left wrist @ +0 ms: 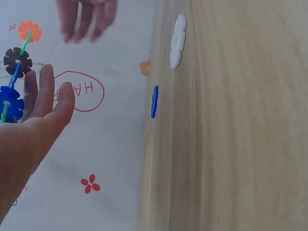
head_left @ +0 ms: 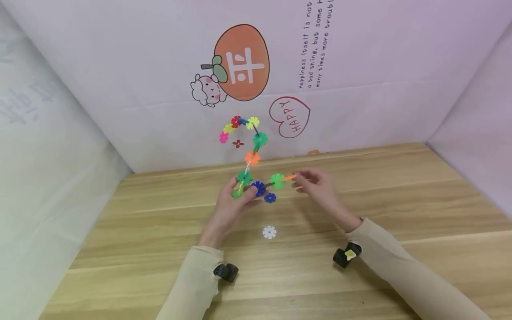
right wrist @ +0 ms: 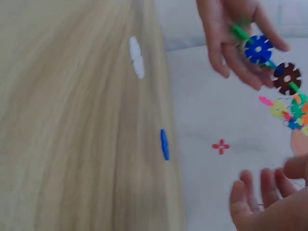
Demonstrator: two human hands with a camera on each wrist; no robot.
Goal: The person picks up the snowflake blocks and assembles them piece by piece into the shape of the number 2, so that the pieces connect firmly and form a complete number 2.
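My left hand (head_left: 230, 206) holds a curving chain of snowflake discs, thumb on a blue snowflake disc (head_left: 259, 189). From there a brown disc (right wrist: 287, 78), seen edge-on in the head view, leads to a light green disc (head_left: 277, 180) and an orange disc (head_left: 289, 178) at the right end. The other part of the chain climbs past a green disc (head_left: 260, 139) and bends left to a pink disc (head_left: 224, 137). My right hand (head_left: 318, 186) is beside the orange disc, fingertips at its edge in the head view; both wrist views show its fingers loose, with nothing in them.
Flat on the wooden table (head_left: 160, 249) lie a loose blue disc (head_left: 270, 198), just below the held chain, and a white disc (head_left: 270, 232) nearer the front. A printed white cloth (head_left: 168, 129) stands upright along the table's back edge, with more cloth at both sides.
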